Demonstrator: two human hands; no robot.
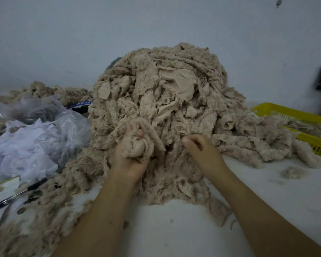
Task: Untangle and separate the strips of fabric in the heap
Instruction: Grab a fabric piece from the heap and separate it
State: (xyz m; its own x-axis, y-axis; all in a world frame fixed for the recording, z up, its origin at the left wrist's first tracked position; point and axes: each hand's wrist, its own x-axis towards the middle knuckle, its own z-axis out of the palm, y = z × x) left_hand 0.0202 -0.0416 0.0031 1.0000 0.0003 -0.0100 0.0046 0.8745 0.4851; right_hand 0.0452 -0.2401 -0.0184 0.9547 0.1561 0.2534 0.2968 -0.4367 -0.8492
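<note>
A tall heap of beige fluffy fabric strips (167, 93) stands in the middle of the white table, piled against the wall. My left hand (132, 160) grips a bunched wad of fabric strip (137, 145) at the heap's front, fingers curled round it. My right hand (200, 151) is just to the right, its fingers curled into the strips at the heap's lower front; what it pinches is hidden by the fingers. More strips trail down toward me between my forearms.
Crumpled clear plastic bags (32, 138) lie at the left. A black pen (17, 195) and a white card lie in front of them. A yellow plastic basket (304, 115) holding strips sits at the right. A small fluff ball (293, 172) lies on the table.
</note>
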